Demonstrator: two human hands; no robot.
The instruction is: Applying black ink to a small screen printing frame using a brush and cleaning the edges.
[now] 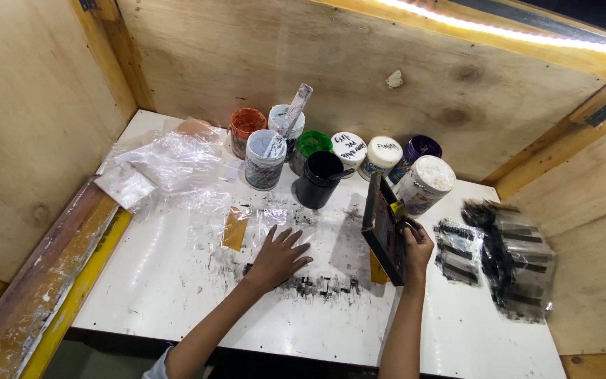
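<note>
My left hand (278,257) lies flat with fingers spread on a clear plastic sheet (275,223) on the white table (170,281), which is smeared with black ink. Next to that sheet lies a small amber rectangle (234,228). My right hand (416,247) grips the edge of a dark rectangular screen frame (384,228), which is tilted up on its side, its lower edge near the table.
Several paint jars stand at the back: an orange one (246,126), a black one (319,178), a green one (311,145), white-lidded ones (425,181). Crumpled clear bags (170,163) lie at the left. Printed black-inked pieces (510,256) are stacked at the right. Plywood walls enclose the table.
</note>
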